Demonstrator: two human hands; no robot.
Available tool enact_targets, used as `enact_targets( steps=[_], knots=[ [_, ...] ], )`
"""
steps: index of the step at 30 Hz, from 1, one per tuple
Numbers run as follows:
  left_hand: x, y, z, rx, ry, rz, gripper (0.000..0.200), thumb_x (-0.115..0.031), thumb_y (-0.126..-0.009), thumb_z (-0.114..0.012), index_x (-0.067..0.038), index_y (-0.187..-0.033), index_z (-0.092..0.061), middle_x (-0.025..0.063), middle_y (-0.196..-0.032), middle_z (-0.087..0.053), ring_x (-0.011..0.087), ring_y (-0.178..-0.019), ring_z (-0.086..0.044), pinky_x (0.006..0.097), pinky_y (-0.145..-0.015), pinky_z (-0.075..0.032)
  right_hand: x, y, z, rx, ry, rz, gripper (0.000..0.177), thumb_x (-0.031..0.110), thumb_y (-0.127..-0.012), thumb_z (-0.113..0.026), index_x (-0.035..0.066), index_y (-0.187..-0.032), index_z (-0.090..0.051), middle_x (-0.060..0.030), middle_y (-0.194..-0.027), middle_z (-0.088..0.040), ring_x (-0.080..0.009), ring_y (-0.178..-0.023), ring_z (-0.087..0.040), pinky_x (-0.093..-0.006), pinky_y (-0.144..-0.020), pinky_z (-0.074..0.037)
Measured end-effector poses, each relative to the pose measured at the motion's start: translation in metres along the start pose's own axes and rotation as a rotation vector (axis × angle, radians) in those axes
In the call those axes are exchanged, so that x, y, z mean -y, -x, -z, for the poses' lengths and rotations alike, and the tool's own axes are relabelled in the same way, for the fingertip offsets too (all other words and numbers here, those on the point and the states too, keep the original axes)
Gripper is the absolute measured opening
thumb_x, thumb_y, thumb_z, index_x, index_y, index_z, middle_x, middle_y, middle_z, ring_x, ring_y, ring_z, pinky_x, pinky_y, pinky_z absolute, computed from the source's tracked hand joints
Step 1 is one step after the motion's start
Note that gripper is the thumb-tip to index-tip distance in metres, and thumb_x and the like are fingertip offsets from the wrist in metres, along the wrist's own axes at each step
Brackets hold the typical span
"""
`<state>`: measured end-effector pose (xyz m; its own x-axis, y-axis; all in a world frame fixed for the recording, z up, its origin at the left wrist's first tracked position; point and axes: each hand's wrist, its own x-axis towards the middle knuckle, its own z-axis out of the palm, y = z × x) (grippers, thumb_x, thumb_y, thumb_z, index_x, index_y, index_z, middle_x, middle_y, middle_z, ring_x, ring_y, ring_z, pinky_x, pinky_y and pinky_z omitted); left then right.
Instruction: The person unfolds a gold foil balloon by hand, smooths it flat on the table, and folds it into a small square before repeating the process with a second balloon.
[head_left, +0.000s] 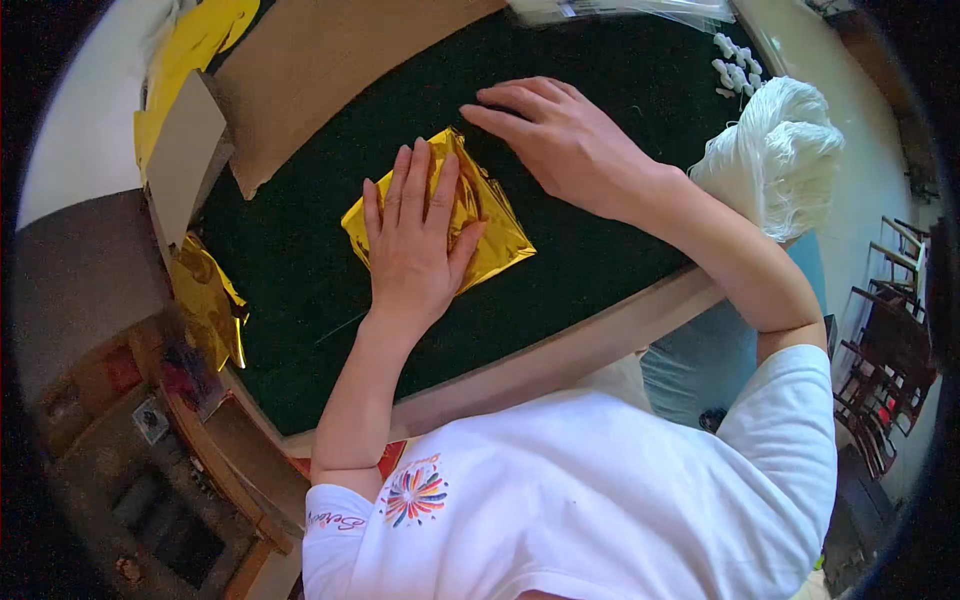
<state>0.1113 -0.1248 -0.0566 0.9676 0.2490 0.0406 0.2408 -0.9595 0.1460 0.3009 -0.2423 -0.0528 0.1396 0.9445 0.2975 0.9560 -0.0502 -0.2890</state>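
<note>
A folded square of shiny gold foil (508, 258) lies on the dark green tabletop. My left hand (415, 235) presses flat on it, fingers stretched toward the far edge and thumb out to the right. Beyond the foil's upper right corner is my right hand (560, 135), palm down over the green surface, its fingers extended and slightly bent with nothing visible in them. The right hand's fingertips point left, apart from the foil.
A hank of white thread (785, 150) hangs at the table's right edge, beside small white knotted pieces (737, 68). Clear plastic (630, 10) lies at the back. Brown board (330, 70) covers the far left, and more gold foil (210, 300) drapes over the left edge.
</note>
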Motion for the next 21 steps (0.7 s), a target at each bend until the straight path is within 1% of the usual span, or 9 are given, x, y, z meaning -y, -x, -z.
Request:
enact_targets(
  steps=[1,4,8,10,14,16,17,19,21],
  knots=[
    [0.000,0.000,0.001,-0.017,0.028,-0.001,0.067,-0.042,-0.091,-0.054,-0.018,-0.147,-0.025,0.0123,-0.152,-0.021,0.0270,-0.142,-0.019,0.0544,-0.114,-0.008,-0.001,-0.002,0.001,-0.021,-0.071,-0.024,0.042,0.004,-0.085,-0.061,0.009,-0.126,-0.055,-0.0114,-0.121,-0.056,-0.0263,-0.114,-0.053,-0.0372,-0.095,-0.046],
    [-0.001,0.000,0.000,-0.036,0.048,-0.004,0.066,-0.042,-0.092,-0.052,-0.017,-0.147,-0.026,0.0127,-0.152,-0.022,0.0271,-0.142,-0.019,0.0541,-0.114,-0.007,0.000,-0.021,0.000,-0.022,-0.104,-0.030,0.031,0.007,-0.088,-0.060,0.008,-0.119,-0.060,-0.0104,-0.106,-0.057,-0.0238,-0.100,-0.055,-0.0336,-0.084,-0.050],
    [-0.001,0.000,0.002,-0.044,0.063,0.005,0.066,-0.042,-0.093,-0.051,-0.016,-0.147,-0.025,0.0131,-0.152,-0.021,0.0276,-0.142,-0.018,0.0540,-0.114,-0.007,0.001,-0.041,-0.009,-0.015,-0.177,-0.020,0.023,0.008,-0.089,-0.059,0.005,-0.111,-0.063,-0.0098,-0.099,-0.057,-0.0232,-0.095,-0.055,-0.0323,-0.080,-0.051],
    [0.000,0.000,0.001,-0.050,0.055,0.009,0.066,-0.042,-0.093,-0.051,-0.016,-0.147,-0.024,0.0134,-0.152,-0.021,0.0281,-0.143,-0.018,0.0542,-0.114,-0.008,0.002,-0.050,-0.003,0.165,-0.169,-0.009,0.017,0.008,-0.089,-0.059,0.003,-0.104,-0.064,-0.0104,-0.100,-0.056,-0.0229,-0.094,-0.057,-0.0321,-0.077,-0.052],
    [0.002,0.002,-0.001,-0.114,0.072,-0.002,0.068,-0.041,-0.092,-0.052,-0.014,-0.148,-0.023,0.0144,-0.152,-0.020,0.0294,-0.143,-0.016,0.0547,-0.114,-0.009,0.006,-0.052,0.002,0.199,-0.278,-0.071,0.014,0.008,-0.090,-0.058,0.002,-0.101,-0.064,-0.0113,-0.096,-0.060,-0.0222,-0.086,-0.062,-0.0304,-0.074,-0.054],
    [0.002,0.002,-0.001,-0.126,0.072,-0.010,0.068,-0.040,-0.092,-0.053,-0.013,-0.147,-0.023,0.0145,-0.152,-0.020,0.0295,-0.143,-0.016,0.0547,-0.114,-0.009,0.006,-0.052,0.008,0.272,-0.533,-0.201,0.015,0.009,-0.091,-0.057,0.002,-0.102,-0.064,-0.0120,-0.091,-0.064,-0.0215,-0.078,-0.065,-0.0282,-0.072,-0.055],
    [0.002,0.002,-0.001,-0.139,0.071,-0.018,0.068,-0.039,-0.092,-0.054,-0.013,-0.147,-0.023,0.0147,-0.152,-0.020,0.0295,-0.143,-0.016,0.0548,-0.114,-0.009,0.006,-0.053,0.010,0.273,-0.532,-0.204,0.015,0.009,-0.091,-0.057,0.002,-0.102,-0.064,-0.0120,-0.091,-0.064,-0.0215,-0.078,-0.065,-0.0282,-0.072,-0.055],
    [0.002,0.002,-0.001,-0.143,0.088,-0.020,0.068,-0.038,-0.092,-0.054,-0.013,-0.147,-0.024,0.0146,-0.152,-0.020,0.0294,-0.143,-0.016,0.0549,-0.114,-0.009,0.007,-0.055,0.014,0.317,-0.724,-0.435,0.016,0.010,-0.092,-0.055,0.001,-0.100,-0.065,-0.0113,-0.087,-0.067,-0.0194,-0.074,-0.066,-0.0272,-0.072,-0.056],
    [0.002,0.002,-0.001,-0.148,0.102,-0.021,0.068,-0.037,-0.092,-0.055,-0.013,-0.147,-0.024,0.0144,-0.153,-0.020,0.0292,-0.143,-0.016,0.0549,-0.114,-0.009,0.008,-0.058,0.016,0.377,-0.746,-0.493,0.017,0.011,-0.093,-0.055,0.001,-0.101,-0.065,-0.0110,-0.087,-0.067,-0.0181,-0.074,-0.066,-0.0272,-0.072,-0.056]
  ],
)
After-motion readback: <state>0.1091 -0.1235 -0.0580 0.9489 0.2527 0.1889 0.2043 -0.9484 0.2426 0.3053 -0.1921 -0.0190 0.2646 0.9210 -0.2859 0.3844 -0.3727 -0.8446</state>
